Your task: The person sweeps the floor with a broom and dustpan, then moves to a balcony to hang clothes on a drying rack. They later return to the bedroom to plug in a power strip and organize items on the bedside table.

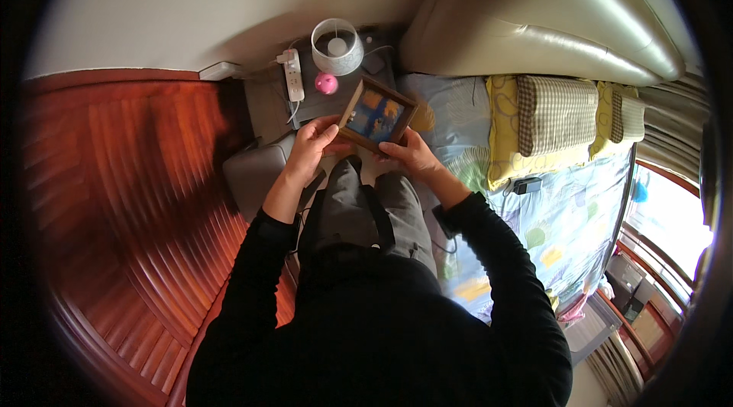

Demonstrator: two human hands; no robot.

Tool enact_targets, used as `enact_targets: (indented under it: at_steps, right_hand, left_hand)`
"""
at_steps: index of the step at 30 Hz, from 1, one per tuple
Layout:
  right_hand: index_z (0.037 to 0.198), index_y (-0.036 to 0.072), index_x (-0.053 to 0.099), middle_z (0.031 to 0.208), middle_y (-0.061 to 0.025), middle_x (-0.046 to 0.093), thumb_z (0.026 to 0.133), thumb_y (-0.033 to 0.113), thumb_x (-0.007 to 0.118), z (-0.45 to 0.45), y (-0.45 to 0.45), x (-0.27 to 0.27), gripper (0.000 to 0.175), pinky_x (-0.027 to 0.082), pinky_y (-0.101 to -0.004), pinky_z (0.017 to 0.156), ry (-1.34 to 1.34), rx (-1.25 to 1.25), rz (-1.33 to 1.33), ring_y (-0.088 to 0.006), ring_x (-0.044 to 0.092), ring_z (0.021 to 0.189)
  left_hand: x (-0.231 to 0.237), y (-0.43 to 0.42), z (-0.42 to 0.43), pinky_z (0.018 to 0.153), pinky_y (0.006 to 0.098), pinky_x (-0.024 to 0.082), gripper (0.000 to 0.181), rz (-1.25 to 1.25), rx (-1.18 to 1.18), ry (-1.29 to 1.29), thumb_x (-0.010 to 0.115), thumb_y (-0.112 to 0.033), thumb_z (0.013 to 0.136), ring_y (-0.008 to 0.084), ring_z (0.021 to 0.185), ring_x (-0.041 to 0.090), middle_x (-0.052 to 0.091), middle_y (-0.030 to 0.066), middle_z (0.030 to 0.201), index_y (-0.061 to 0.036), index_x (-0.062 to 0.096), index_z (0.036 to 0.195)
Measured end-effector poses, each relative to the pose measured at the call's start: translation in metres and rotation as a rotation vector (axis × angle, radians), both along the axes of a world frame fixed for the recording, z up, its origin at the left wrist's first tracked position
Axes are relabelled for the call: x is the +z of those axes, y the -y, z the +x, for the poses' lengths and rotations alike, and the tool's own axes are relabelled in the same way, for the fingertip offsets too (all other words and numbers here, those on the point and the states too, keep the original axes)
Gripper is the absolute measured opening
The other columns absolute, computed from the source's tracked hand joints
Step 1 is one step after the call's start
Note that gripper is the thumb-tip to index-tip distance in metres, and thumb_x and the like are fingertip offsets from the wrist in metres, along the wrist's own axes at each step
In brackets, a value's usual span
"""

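Both of my hands hold a brown box-style picture frame (378,114) above my knees, tilted so its inside faces me. A blue and orange picture fills its back. At the lower left corner, my left hand (314,143) grips the frame with the thumb along the edge. My right hand (410,150) holds the lower right corner, its thumb on the near side. Small pale pieces (351,116) show at the picture's left edge; I cannot tell what they are. Beyond the frame, a round pink object (326,83) sits on the grey nightstand (309,111).
A white-shaded table lamp (337,47) and a white power strip (292,75) with a plug in it stand on the nightstand. Right of me is a bed (578,201) with checked pillows (558,115) and a black device (527,185). At left are a grey padded seat (257,169) and reddish wooden panelling (137,178).
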State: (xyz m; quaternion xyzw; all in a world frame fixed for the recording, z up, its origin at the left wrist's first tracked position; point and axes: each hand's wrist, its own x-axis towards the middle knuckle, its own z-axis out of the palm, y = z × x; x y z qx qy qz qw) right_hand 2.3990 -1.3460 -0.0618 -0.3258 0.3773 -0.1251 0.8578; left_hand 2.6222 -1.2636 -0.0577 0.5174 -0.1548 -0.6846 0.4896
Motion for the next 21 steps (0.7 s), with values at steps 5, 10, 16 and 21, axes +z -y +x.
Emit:
enact_targets:
  at_steps: [5,10,16,21]
  right_hand:
    - [0.116,-0.002,0.047,0.102,-0.0091,0.06,0.08,0.005,0.065,0.007,0.012,0.01,0.041,0.051,-0.0312,0.076,-0.067,-0.002,-0.09,-0.0172,0.06,0.09]
    - [0.117,-0.003,0.046,0.098,-0.0077,0.061,0.078,0.005,0.067,0.006,0.043,0.022,0.045,0.05,-0.0291,0.075,-0.17,0.259,-0.458,-0.0153,0.058,0.089]
    - [0.123,-0.002,0.045,0.091,-0.0068,0.062,0.081,0.007,0.065,-0.001,0.083,0.029,0.048,0.048,-0.024,0.061,-0.174,0.279,-0.365,-0.0111,0.059,0.073]
    - [0.118,-0.001,0.051,0.083,-0.0076,0.063,0.08,0.014,0.068,-0.009,0.093,0.003,0.044,0.047,-0.0249,0.055,-0.167,0.33,-0.471,-0.0108,0.057,0.061]
  left_hand:
    - [0.003,0.007,0.014,0.084,0.0323,0.049,0.041,0.011,-0.039,0.102,0.055,-0.021,0.092,0.0174,0.1,0.058,0.058,0.0079,0.111,0.0012,0.046,0.125]
    - [0.018,0.023,0.018,0.081,0.0254,0.043,0.054,-0.114,-0.024,0.233,0.066,-0.02,0.085,0.0111,0.098,0.052,0.056,0.0026,0.108,-0.0047,0.042,0.131]
    - [0.026,0.026,0.009,0.065,0.0283,0.05,0.063,0.081,-0.01,0.248,0.068,-0.012,0.081,0.0167,0.078,0.063,0.059,0.0071,0.098,-0.007,0.036,0.135]
    - [0.002,0.008,-0.015,0.055,0.0251,0.051,0.059,0.168,-0.013,0.175,0.069,-0.011,0.079,0.0166,0.069,0.065,0.061,0.0095,0.093,-0.002,0.037,0.127]
